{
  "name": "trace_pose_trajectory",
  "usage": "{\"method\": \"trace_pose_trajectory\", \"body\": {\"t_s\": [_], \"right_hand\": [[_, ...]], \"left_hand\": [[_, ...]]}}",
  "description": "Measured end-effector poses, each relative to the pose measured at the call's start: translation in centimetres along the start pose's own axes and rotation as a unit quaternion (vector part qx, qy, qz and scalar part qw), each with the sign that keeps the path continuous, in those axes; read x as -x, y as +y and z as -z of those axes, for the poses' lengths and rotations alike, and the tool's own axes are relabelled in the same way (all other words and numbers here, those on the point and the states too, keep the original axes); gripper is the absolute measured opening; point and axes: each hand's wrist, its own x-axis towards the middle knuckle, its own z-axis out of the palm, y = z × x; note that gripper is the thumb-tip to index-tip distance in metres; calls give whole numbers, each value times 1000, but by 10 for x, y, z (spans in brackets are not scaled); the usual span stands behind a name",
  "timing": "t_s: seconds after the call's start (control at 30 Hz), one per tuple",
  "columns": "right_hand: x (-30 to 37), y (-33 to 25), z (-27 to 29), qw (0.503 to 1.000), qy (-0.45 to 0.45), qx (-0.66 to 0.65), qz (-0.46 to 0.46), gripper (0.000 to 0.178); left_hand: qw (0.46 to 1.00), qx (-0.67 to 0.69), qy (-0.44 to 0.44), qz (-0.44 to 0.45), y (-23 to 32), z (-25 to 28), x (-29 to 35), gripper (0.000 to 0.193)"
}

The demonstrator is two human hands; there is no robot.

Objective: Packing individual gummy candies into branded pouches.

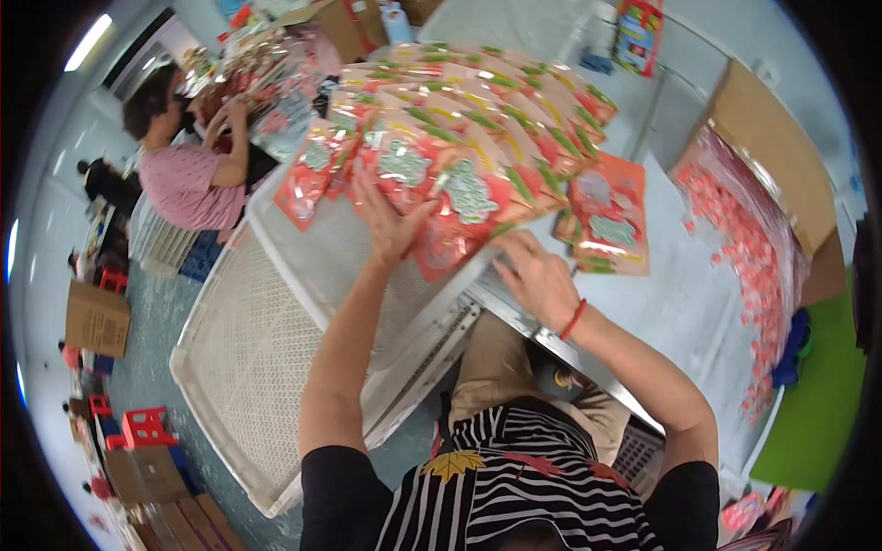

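A large heap of shiny red packets (473,191) with green and yellow print lies in overlapping rows in a pale plastic tray (308,298). My left hand (390,220) rests against the near left packets, fingers spread and stretched out, open. My right hand (537,275), a red cord at its wrist, is by the tray's near right edge. Its fingers are half bent, with thumb and forefinger apart, and I see nothing held in them. A separate red packet (611,220) lies just beyond it, to the right of the heap.
A cardboard box (776,156) lined with clear plastic spills small red-wrapped pieces (749,266) onto the white tabletop (675,317). A person in a pink shirt (193,184) works at the far left. Red stools (147,427) and cartons (152,476) stand on the floor to the left.
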Motion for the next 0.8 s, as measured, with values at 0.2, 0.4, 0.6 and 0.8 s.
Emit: {"method": "trace_pose_trajectory", "body": {"t_s": [0.2, 0.4, 0.6, 0.8], "right_hand": [[94, 26, 37, 995, 6, -13, -100, 25], [175, 70, 62, 975, 71, 0, -209, 24], [203, 89, 58, 963, 125, -22, -236, 18], [203, 83, 58, 958, 158, -64, -230, 11]], "left_hand": [[997, -56, -20, 53, -16, 16, -6, 75], [988, -143, 57, -25, 43, 14, -16, 68], [929, 79, -212, -294, 202, -67, 8, 41], [901, 14, -300, -314, 216, -154, 45, 42]]}}
